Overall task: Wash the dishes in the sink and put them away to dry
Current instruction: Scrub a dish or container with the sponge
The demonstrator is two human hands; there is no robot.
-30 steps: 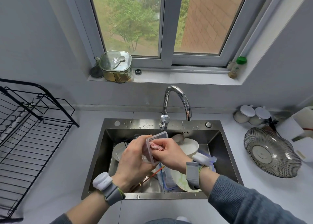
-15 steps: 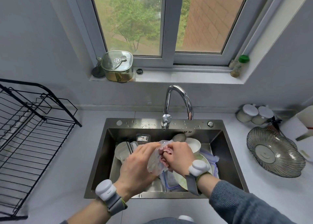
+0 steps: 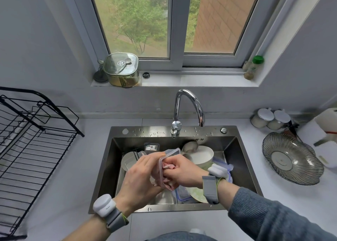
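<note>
Above sink (image 3: 242,160): left hand (image 3: 140,177) gripping clear plastic container (image 3: 168,154), fingers curled; right hand (image 3: 184,171) clutching pink cloth (image 3: 166,165) inside.

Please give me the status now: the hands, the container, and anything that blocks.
Left hand grips clear container. Right hand scrubs inside with pink cloth. Over sink; drying rack bare, nothing blocking.
</note>
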